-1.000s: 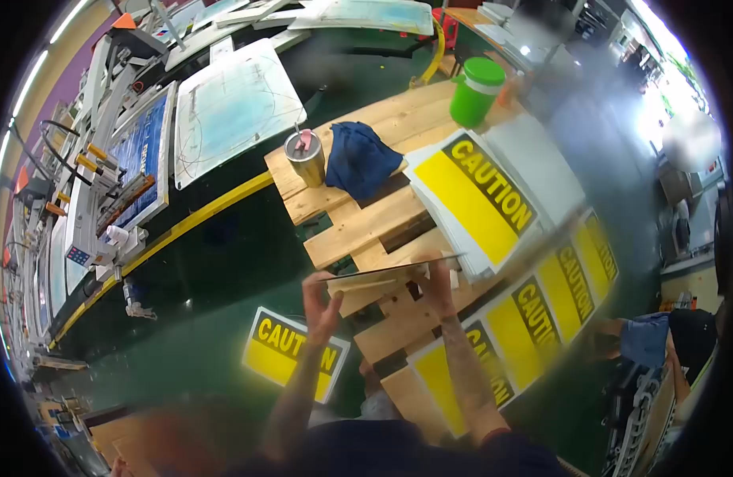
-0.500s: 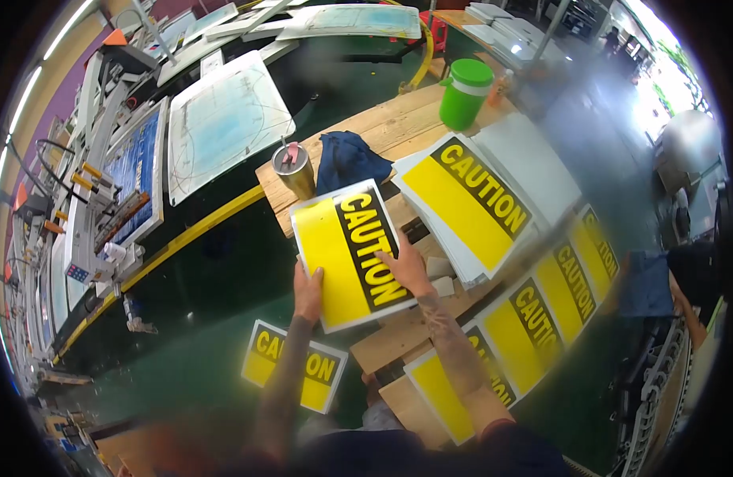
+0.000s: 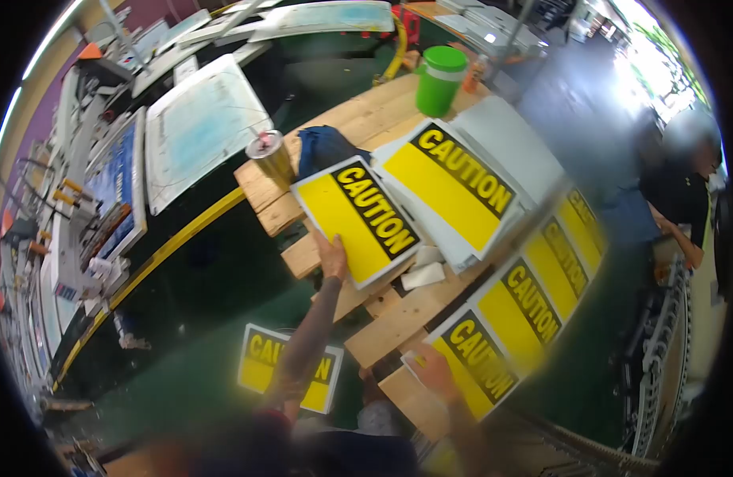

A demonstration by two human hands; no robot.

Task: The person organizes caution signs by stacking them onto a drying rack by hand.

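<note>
My left hand (image 3: 331,258) grips the lower left edge of a yellow and black caution sign (image 3: 365,230), thumb on its face. The sign lies tilted over the wooden boards, beside a stack of caution signs (image 3: 454,191). Lower right, my right hand (image 3: 436,372), somewhat blurred, has its fingers closed at the left corner of the nearest caution sign in a row (image 3: 473,362). Other signs of the row (image 3: 519,306) extend up and to the right. Below my left forearm, another caution sign (image 3: 259,362) is partly hidden by the arm.
On the wooden table (image 3: 366,119) stand a green jug (image 3: 442,83) and a metal tumbler (image 3: 271,159), with dark blue cloth (image 3: 322,149) between. Printing machinery (image 3: 104,191) lines the left behind a yellow rail (image 3: 183,238). Another person (image 3: 680,187) is at the right.
My right hand has let go of the held sign and moved down to the row's nearest sign. The left hand has moved the held sign up and closer to the stack.
</note>
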